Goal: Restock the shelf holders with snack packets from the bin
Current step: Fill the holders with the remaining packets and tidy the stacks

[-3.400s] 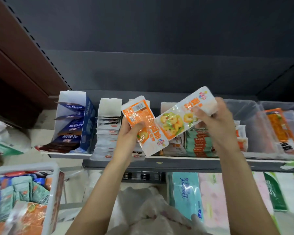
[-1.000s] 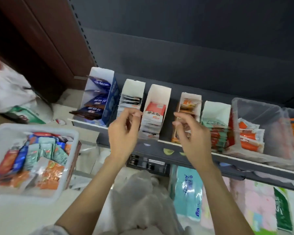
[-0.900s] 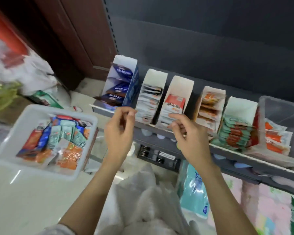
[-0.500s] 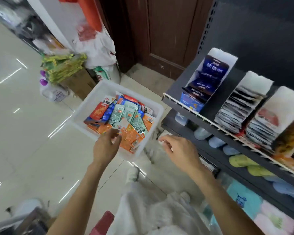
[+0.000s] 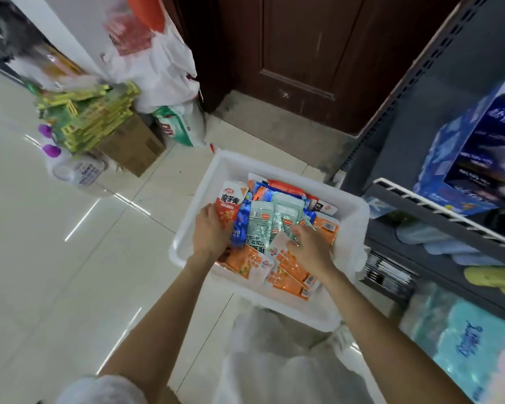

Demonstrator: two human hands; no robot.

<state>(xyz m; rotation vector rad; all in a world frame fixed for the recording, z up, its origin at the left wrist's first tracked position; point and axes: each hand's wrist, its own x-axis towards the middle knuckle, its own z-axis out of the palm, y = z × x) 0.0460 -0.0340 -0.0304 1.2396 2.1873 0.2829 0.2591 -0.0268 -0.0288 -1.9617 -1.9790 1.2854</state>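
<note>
Both hands have dropped from the shelf front into the white plastic bin [image 5: 353, 211] on the glossy tiled floor. Glossy, flat orange packets [image 5: 289, 269] lie nearest; pale green packets [image 5: 262, 225] are behind. The left hand [image 5: 212, 233] grips a red packet [image 5: 230, 205], fingers curled round its lower end. The right hand [image 5: 311, 246] pinches a pale green packet's edge. Farther right, a blue cardboard holder [image 5: 449, 158] stands on the shelf.
</note>
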